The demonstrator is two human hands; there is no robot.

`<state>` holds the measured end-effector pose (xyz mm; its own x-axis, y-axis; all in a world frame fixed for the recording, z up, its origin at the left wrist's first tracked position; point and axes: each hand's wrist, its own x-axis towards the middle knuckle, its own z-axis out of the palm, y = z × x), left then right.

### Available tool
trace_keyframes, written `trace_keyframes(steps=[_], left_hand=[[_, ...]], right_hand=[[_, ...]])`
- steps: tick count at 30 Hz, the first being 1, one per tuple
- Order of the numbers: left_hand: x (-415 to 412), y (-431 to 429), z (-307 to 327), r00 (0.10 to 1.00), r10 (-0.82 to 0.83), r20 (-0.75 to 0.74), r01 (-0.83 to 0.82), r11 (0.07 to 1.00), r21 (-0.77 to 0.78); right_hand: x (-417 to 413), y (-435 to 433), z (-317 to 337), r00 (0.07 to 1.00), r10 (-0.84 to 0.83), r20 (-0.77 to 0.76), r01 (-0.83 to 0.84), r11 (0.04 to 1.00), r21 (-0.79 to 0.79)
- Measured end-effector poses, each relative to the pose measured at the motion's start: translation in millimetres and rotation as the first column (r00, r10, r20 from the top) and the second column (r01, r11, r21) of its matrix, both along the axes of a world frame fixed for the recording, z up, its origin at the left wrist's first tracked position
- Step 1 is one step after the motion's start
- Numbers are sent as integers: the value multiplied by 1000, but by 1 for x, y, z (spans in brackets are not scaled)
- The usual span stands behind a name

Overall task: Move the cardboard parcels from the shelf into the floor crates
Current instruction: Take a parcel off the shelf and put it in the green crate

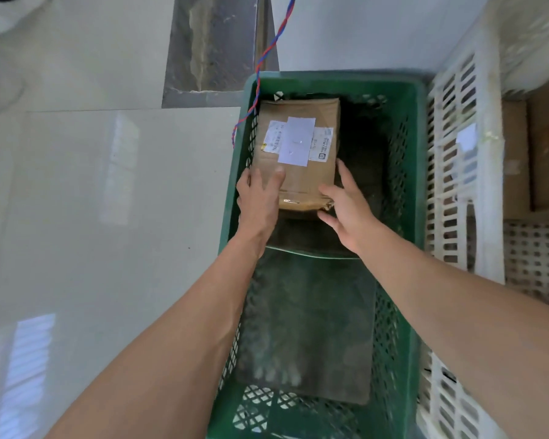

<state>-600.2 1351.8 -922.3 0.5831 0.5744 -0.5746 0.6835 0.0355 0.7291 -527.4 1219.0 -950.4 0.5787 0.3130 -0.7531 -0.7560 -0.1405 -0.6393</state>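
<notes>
Head view: the parcel is lying flat in the far left corner of the green crate, tucked close to the wall, likely to leave room for more. The left hand is resting its open grip on the near left corner. The right hand is spread open at the near right corner, not closing on it.

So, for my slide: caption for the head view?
Both hands set a parcel into the green crate.
</notes>
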Motion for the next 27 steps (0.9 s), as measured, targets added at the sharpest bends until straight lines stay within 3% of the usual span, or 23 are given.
trace_keyframes(steps=[7, 13, 17, 20, 27], left_hand=[[-4, -12, -17, 978, -195, -78, 207, 956, 206], [-1, -9, -22, 951, -264, -164, 301, 913, 275], [-2, -9, -7, 960, -197, -197, 236, 952, 196], [-3, -10, 25, 992, -91, -90, 100, 990, 97], [-8, -27, 184, 992, 43, 116, -32, 995, -99]], right_hand=[[2, 12, -10, 998, -65, 4, 65, 998, 28], [2, 13, -21, 999, -24, 28, 24, 1000, 0], [1, 10, -11, 995, 80, 59, -77, 995, -57], [0, 1, 22, 989, 108, 96, -101, 992, -78], [-6, -51, 187, 967, -17, 253, -4, 997, 82]])
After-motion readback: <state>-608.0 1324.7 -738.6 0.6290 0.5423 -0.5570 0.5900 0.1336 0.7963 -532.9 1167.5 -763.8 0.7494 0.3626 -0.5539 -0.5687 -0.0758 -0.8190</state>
